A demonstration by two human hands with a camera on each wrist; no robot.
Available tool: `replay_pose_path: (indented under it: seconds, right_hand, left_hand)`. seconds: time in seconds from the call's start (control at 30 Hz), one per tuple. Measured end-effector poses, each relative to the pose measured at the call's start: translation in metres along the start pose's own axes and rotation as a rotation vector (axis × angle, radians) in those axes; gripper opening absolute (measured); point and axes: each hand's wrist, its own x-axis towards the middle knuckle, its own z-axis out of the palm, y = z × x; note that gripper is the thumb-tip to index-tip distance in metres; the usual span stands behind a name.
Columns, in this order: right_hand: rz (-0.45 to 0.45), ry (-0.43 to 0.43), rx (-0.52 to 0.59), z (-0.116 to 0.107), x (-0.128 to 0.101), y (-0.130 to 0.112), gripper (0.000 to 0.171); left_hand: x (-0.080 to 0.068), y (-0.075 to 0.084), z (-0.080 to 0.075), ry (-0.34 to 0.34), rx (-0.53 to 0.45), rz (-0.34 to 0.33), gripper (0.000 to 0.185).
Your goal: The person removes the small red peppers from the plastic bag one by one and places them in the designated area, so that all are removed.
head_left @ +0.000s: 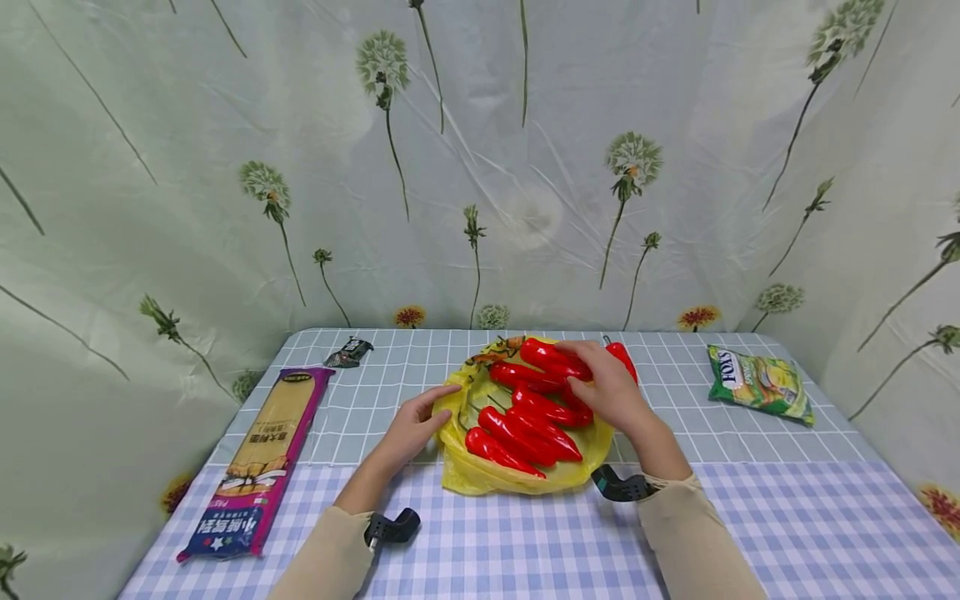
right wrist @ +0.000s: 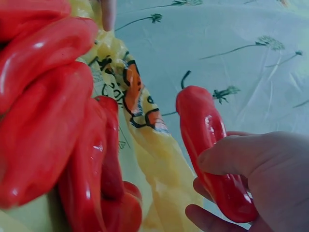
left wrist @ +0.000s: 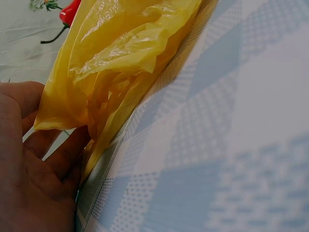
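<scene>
While the right hand [head_left: 611, 383] grips a glossy, elongated, dark-stemmed red pepper [right wrist: 207, 125], thumb laid across the near side and fingers bent behind it, more shiny red peppers [head_left: 525, 437] lie heaped in a crumpled yellow plastic bag [head_left: 480, 479] on a cloth-covered table [head_left: 487, 550]. Held by its body, stem end jutting free, the gripped pepper is apart from the heap, a grasp that likely suits its smooth skin. At the bag's left side, the left hand [head_left: 411, 427] touches the thin film with thumb and finger spread, no pinch plainly showing, apparently to steady the slack wall. The bag's mouth gapes wide, probably for easy reach. Well off to the sides, seemingly out of the hands' way, lie a long purple-edged pasta packet [head_left: 258, 454], a small black wrapper [head_left: 348, 352] and a green-and-yellow Fox's sweet bag [head_left: 761, 385].
</scene>
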Motion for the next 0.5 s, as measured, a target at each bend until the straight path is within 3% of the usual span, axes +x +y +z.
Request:
replay_pose_path:
  seconds: [0.27,0.5]
  right_hand:
    - [-0.005,0.112,0.027,-0.008,-0.001,0.01,0.056]
    - [0.023,0.16,0.034,-0.014,-0.001,0.016,0.057]
  left_hand:
    - [0.0,0.001,0.0,0.0,0.0,0.0,0.042]
    - [-0.001,0.002,0.0,0.002,-0.003,0.001,0.042]
